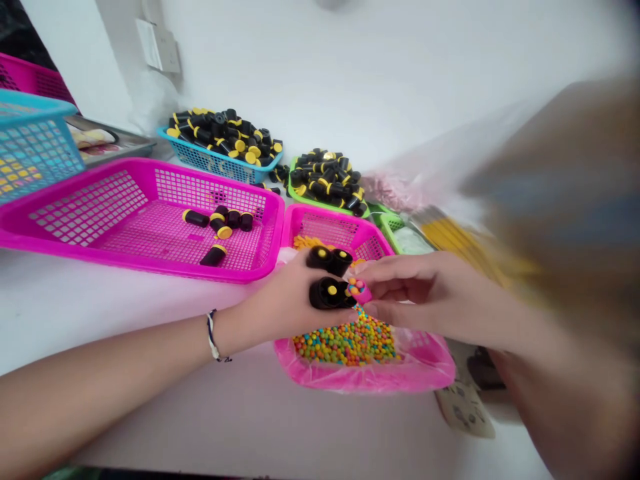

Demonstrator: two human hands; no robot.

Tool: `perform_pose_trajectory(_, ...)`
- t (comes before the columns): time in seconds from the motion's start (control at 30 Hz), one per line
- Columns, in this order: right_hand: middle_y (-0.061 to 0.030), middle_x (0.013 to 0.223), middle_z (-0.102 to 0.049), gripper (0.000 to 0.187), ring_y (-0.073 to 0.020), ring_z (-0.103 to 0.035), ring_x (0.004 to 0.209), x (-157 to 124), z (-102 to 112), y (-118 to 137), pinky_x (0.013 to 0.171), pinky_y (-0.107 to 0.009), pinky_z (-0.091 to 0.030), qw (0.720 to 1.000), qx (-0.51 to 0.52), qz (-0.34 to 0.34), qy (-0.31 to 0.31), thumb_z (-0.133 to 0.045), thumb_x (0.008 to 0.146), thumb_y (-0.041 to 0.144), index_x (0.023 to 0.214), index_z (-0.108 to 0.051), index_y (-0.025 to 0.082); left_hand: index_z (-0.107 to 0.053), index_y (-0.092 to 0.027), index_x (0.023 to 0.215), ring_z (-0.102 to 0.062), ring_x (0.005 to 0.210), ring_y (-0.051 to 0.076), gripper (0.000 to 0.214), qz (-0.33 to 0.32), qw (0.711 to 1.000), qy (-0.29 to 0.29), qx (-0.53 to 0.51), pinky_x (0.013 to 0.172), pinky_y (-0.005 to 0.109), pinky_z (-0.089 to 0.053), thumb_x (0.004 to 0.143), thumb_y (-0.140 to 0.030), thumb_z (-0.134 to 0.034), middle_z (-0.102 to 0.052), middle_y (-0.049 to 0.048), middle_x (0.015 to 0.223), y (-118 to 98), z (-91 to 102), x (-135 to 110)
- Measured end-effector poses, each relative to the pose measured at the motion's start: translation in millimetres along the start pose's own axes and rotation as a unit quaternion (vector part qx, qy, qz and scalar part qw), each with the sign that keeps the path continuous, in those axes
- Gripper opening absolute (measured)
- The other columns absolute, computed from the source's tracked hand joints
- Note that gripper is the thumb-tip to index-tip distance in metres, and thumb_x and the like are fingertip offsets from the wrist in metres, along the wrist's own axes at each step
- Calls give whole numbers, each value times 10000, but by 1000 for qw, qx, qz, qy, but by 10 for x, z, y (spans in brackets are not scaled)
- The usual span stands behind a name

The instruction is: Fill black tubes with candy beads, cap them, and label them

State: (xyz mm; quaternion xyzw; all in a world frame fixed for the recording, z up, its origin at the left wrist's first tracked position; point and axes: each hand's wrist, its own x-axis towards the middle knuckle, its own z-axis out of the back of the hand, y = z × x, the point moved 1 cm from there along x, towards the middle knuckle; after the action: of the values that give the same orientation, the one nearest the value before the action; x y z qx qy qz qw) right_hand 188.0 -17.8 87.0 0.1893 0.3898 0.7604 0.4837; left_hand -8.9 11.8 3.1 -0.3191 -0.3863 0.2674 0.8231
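My left hand (pixel 300 293) is wrapped round several small black plastic tubes (pixel 327 293), their open ends facing up and a yellow spot visible inside some. Between the fingers of my right hand (pixel 420 287) is a small pink cup (pixel 364 292) filled with coloured candy beads, its rim against the nearest black tube. Both hands hover over a pink basket (pixel 365 380) lined with clear plastic. Many multicoloured candy beads (pixel 345 345) lie in that basket, partly hidden by my hands.
A large pink basket (pixel 135 257) at left holds several black tubes with yellow ends (pixel 214 255). Behind stand a blue basket (pixel 215 163) and a green basket (pixel 300 197) heaped with similar tubes. Another pink basket (pixel 340 220) contains orange pieces. A blue basket (pixel 40 147) stands far left.
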Motion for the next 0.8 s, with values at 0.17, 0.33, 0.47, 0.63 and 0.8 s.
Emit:
perform_pose_trajectory(0.17, -63, 1024, -751, 297, -219, -721, 848, 130, 4, 107, 639, -284, -609, 998, -51, 40, 12, -725, 748, 208, 1038, -778, 245, -738, -214, 900, -618, 999, 245, 230, -11, 1000, -11, 4, 843, 368, -519, 800, -420, -723, -674, 55, 1015, 3, 6, -5)
perform_pose_trajectory(0.33, -46, 965, -725, 284, -181, -694, 778, 167, 51, 174, 612, -264, -586, 993, -94, 60, 26, -715, 766, 227, 1035, -785, 286, -734, -219, 907, -618, 966, 244, 253, -7, 1000, -14, 11, 804, 362, -526, 784, -439, -736, -669, 52, 1011, 5, 2, -8)
perform_pose_trajectory(0.47, -27, 967, -710, 312, -162, -675, 790, 195, 75, 203, 625, -250, -578, 988, -131, 71, 26, -698, 760, 208, 1038, -782, 321, -731, -212, 931, -618, 992, 244, 257, -3, 1000, -11, -2, 832, 362, -521, 796, -430, -726, -678, 52, 1008, -5, -2, -8)
perform_pose_trajectory(0.63, -25, 955, -702, 306, -169, -676, 800, 194, 105, 267, 632, -264, -581, 985, -149, 82, 32, -695, 789, 242, 1070, -768, 340, -721, -213, 867, -621, 954, 239, 216, -1, 1000, -11, -5, 802, 367, -518, 797, -418, -723, -682, 43, 937, -8, 3, -10)
perform_pose_trajectory(0.8, -29, 1035, -706, 342, -164, -692, 805, -30, 289, 238, 615, -240, -588, 982, -169, 87, 24, -716, 792, 243, 1119, -743, 339, -727, -202, 873, -609, 980, 240, 291, 32, 999, -22, -20, 872, 387, -514, 779, -477, -732, -672, 62, 994, -1, -1, -21)
